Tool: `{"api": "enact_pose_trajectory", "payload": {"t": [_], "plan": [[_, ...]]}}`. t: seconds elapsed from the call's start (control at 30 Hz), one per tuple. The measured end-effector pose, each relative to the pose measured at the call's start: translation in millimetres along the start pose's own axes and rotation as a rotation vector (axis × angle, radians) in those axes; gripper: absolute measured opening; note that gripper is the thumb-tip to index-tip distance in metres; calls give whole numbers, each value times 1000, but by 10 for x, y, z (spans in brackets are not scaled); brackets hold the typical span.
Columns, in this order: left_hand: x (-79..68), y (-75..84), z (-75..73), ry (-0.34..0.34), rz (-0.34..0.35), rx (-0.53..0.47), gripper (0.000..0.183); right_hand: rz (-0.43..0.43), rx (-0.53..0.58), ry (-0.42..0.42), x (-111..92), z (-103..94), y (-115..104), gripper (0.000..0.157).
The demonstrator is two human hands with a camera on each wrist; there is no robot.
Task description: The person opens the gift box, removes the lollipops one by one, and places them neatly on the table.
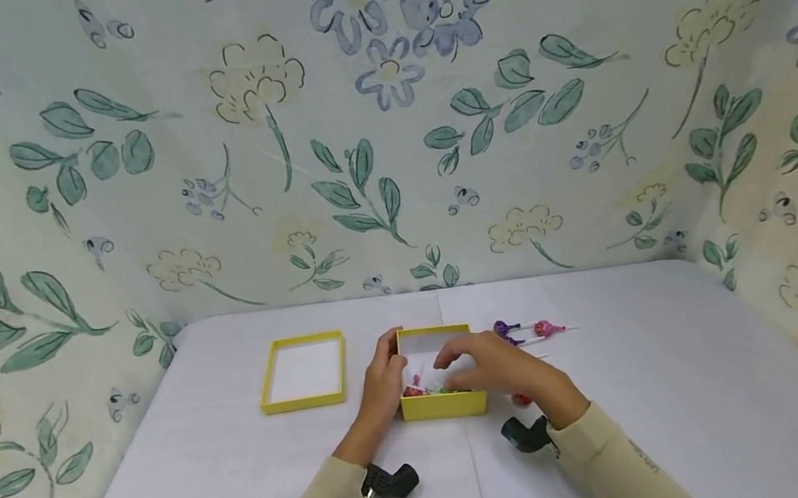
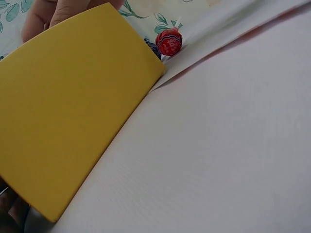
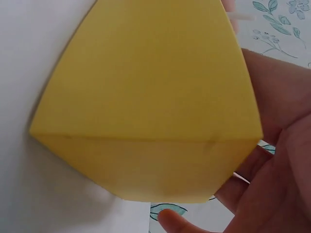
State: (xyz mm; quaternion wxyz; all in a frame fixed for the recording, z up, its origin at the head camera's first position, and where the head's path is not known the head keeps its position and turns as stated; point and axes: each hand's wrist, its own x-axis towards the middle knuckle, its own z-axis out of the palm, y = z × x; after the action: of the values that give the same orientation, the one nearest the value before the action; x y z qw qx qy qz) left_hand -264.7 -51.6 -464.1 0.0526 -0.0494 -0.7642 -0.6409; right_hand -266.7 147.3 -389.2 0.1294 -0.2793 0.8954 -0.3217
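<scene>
A yellow box (image 1: 444,407) with a white interior holds several colourful lollipops (image 1: 413,391) near its front wall. My left hand (image 1: 384,381) grips the box's left side, thumb at the rim. Over the box's right side reaches my right hand (image 1: 497,362), its curved index finger and thumb apart above the lollipops. In the right wrist view, the box (image 3: 146,87) hides part of the right hand (image 3: 286,141), and a white stick (image 3: 243,17) pokes out past its edge. A red lollipop (image 2: 169,41) lies beyond the box in the left wrist view.
A yellow-rimmed lid (image 1: 306,402) lies to the left, its white inside facing up. Purple (image 1: 502,327) and pink lollipops (image 1: 546,328) lie behind the right hand on the white-covered table (image 1: 656,417). A floral cloth (image 1: 389,174) hangs behind the table.
</scene>
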Motion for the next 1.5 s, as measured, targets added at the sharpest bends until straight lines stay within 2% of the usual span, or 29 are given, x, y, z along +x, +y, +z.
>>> {"api": "enact_pose_trajectory", "payload": {"t": [0.2,0.47,0.7,0.8,0.87,1.03,1.07,1.5], "plan": [[-7,4,22,-4,-3,9,49,13,-21,-60,45,16,-17,22],[6,17,27,-8,-11,16,50,2,-60,-99,90,10,-28,16],[-1,2,12,-11,8,18,50,0,-73,-131,125,39,-50,15],[-2,-10,3,-13,29,23,50,20,-87,-139,135,47,-63,15],[-26,43,-13,-20,41,19,50,32,-90,-145,138,54,-71,15],[-28,39,-19,-20,31,18,50,43,-95,-150,136,60,-88,14],[-6,-18,-9,-15,30,21,50,43,-95,-149,136,59,-91,14],[4,-10,-2,-1,23,11,51,46,-138,-170,156,52,-90,16]]}}
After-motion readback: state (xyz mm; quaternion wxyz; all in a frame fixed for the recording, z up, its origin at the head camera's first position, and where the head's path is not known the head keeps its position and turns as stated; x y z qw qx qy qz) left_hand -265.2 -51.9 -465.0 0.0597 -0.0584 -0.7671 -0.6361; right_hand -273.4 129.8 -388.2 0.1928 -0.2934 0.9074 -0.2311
